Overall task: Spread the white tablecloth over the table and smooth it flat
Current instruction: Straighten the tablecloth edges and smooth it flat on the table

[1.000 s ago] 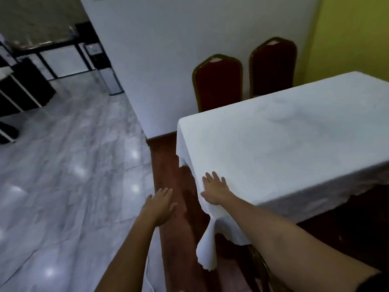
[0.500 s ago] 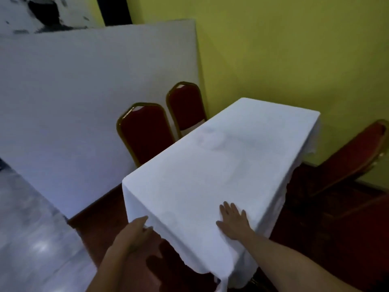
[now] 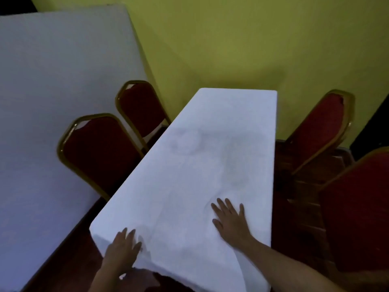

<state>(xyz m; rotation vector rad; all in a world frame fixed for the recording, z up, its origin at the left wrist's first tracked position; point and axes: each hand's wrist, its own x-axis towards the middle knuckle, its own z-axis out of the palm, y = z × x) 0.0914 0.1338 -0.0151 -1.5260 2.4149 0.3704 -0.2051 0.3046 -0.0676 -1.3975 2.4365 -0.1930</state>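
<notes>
Cloth work looks nearly finished to me: the white fabric tablecloth (image 3: 206,169) covers the long rectangular desk from end to end and hangs over its edges, with faint ripples near my hands that need pressing out. My right hand (image 3: 230,219) lies flat, fingers spread, gripping nothing, while my left hand (image 3: 123,248) rests open-fingered at the near corner, where I cannot tell if it pinches the hem. No brand, label or writing is readable anywhere.

Both palms down flat on the white tablecloth (image 3: 202,165), left hand (image 3: 123,248) at the near corner, right hand (image 3: 230,220) further in.
</notes>
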